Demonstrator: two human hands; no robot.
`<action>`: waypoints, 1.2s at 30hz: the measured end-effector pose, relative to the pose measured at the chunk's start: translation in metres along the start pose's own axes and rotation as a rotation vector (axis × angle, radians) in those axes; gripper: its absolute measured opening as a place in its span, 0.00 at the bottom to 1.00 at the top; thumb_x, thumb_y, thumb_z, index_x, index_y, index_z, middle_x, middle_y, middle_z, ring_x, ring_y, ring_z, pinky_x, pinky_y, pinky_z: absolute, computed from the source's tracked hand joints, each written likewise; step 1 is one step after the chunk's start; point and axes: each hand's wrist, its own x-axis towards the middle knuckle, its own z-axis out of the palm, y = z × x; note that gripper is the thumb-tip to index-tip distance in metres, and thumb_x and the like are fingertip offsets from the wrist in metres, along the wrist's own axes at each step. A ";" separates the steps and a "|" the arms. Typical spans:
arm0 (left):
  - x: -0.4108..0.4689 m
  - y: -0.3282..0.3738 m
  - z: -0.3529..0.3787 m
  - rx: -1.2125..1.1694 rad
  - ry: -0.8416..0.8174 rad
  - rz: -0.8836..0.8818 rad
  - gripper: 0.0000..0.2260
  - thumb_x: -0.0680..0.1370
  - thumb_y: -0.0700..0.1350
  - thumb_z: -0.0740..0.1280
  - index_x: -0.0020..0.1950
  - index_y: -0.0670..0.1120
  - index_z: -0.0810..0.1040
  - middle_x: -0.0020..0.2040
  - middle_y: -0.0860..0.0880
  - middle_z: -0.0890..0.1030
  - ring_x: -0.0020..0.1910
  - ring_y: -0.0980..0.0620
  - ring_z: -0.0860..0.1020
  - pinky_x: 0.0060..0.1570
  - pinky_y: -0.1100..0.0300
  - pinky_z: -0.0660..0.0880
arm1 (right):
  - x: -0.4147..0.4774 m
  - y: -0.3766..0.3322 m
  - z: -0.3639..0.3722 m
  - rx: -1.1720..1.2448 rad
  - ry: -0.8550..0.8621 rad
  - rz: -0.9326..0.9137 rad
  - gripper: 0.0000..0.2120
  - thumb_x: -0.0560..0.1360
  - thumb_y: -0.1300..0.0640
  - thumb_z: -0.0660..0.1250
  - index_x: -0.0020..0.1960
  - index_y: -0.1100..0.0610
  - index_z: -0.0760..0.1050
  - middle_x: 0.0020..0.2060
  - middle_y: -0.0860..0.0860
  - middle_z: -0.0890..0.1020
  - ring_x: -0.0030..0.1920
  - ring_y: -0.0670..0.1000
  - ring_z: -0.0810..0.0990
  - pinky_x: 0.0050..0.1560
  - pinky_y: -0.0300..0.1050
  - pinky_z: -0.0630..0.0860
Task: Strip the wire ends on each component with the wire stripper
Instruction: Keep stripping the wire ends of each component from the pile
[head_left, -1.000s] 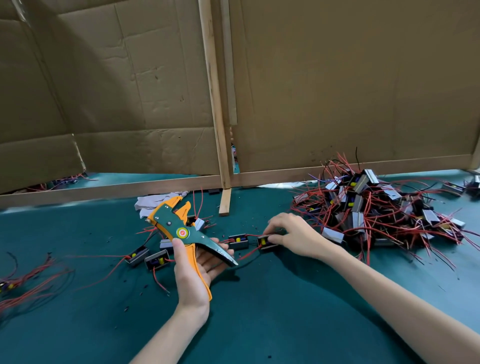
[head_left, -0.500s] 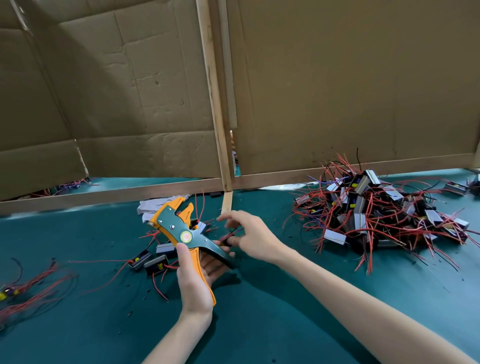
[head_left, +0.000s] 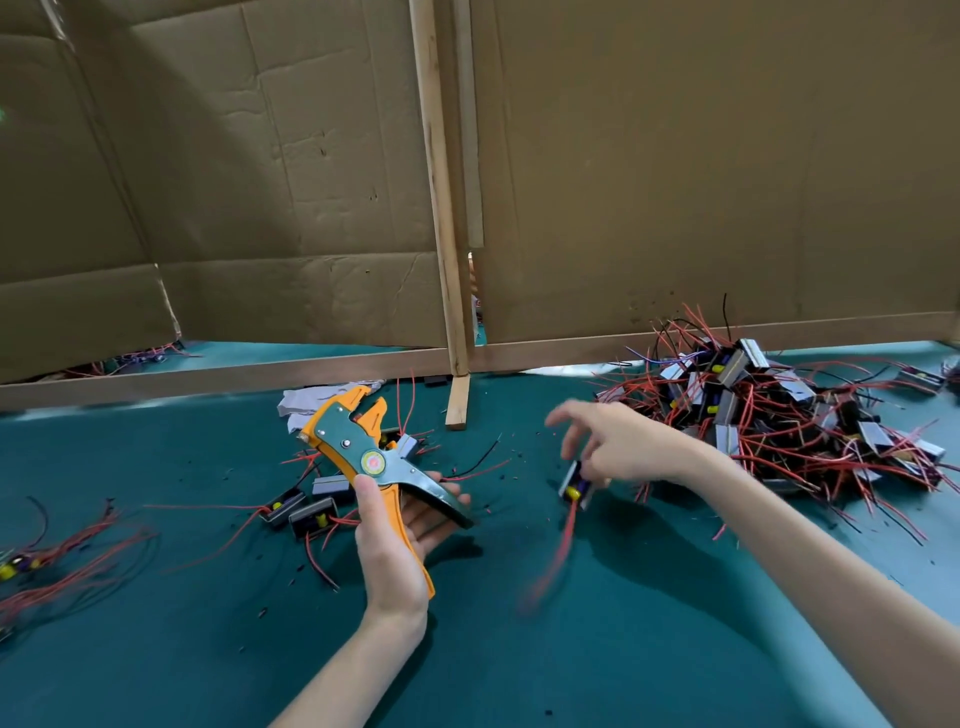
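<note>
Distance between wire tips and stripper mouth is what the coming move turns on, as we judge it. Our left hand (head_left: 395, 540) grips the wire stripper (head_left: 363, 457) at centre frame, with the thumb laid over the orange handle and the fingers curled loosely under the dark one. Its mouth gapes toward the upper left, away from the other hand.

Our right hand (head_left: 623, 447), right of centre and blurred, seems to pinch a component (head_left: 575, 486) under thumb and lower fingers, index finger stretched out; the blur leaves that grip unsure. Its red wires (head_left: 553, 556) trail toward the lower left, their long axis slanting at the stripper's handles, not its mouth. We judge the right hand must carry the tips leftward and up.

The pile of components (head_left: 779, 415) lies at right on the green table (head_left: 623, 649).
</note>
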 end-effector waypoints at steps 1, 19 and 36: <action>0.000 0.000 0.000 0.004 -0.003 0.003 0.37 0.70 0.70 0.53 0.51 0.37 0.77 0.44 0.36 0.83 0.45 0.38 0.83 0.40 0.53 0.81 | -0.004 0.003 -0.001 -0.017 -0.113 0.000 0.28 0.69 0.72 0.63 0.68 0.57 0.69 0.47 0.48 0.81 0.44 0.54 0.82 0.43 0.42 0.79; -0.002 0.001 0.000 0.043 -0.146 -0.059 0.35 0.74 0.66 0.51 0.50 0.35 0.77 0.43 0.35 0.82 0.43 0.38 0.83 0.41 0.51 0.81 | -0.024 -0.001 0.060 0.280 0.349 0.260 0.09 0.75 0.53 0.71 0.39 0.57 0.80 0.30 0.48 0.79 0.36 0.51 0.76 0.41 0.42 0.73; -0.015 0.010 0.002 0.115 -0.450 -0.315 0.36 0.71 0.67 0.51 0.49 0.36 0.80 0.44 0.32 0.81 0.44 0.35 0.82 0.43 0.49 0.80 | -0.045 -0.010 0.043 0.993 0.275 -0.039 0.10 0.81 0.67 0.58 0.45 0.60 0.75 0.35 0.52 0.85 0.41 0.49 0.82 0.48 0.40 0.78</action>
